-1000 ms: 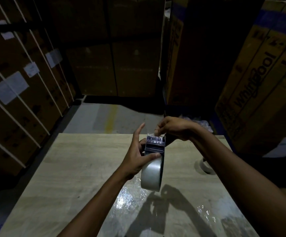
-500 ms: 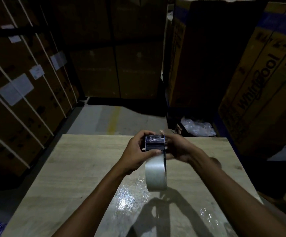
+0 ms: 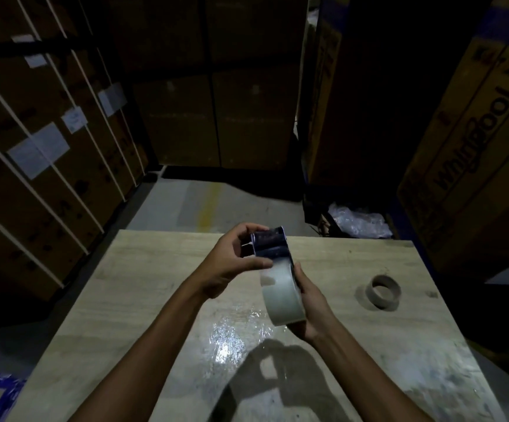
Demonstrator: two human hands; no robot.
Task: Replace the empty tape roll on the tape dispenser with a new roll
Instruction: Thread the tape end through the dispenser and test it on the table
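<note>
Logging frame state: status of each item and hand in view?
New roll: on the dispenser, held above the table.
Dispenser: in both hands, off the table.
Empty core: lying flat on the table, right side.
Left hand: grip on dispenser.
Right hand: grip on roll.

One new roll (image 3: 282,292), one empty core (image 3: 383,291).

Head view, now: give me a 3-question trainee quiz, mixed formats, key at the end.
1. True or false: the empty core lies on the table, apart from both hands.
2. Which hand cups the new tape roll from its right side? A) left hand B) right hand
3. Fill in: the left hand's grip is on the tape ____.

Key: 1 true; 2 B; 3 dispenser.
</note>
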